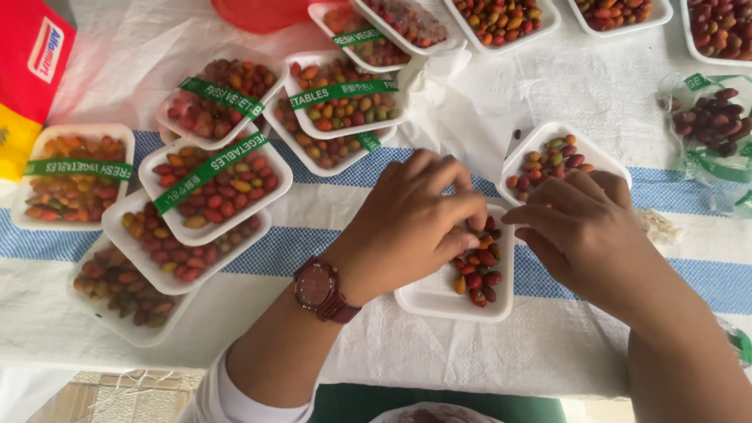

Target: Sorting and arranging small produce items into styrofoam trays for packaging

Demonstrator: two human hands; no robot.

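A white foam tray lies in front of me, partly filled with small red, orange and dark oval fruits. My left hand, with a dark red wristwatch on the wrist, rests over the tray's left part, its fingertips down on the fruits. My right hand hovers at the tray's right edge, fingers curled toward the fruits. Whether either hand pinches a fruit is hidden. A second open tray of fruits sits just behind my right hand.
Several wrapped fruit trays with green bands are stacked at the left and back. A bagged tray lies at the right. A red and yellow bag sits at the far left. The white cloth has blue stripes.
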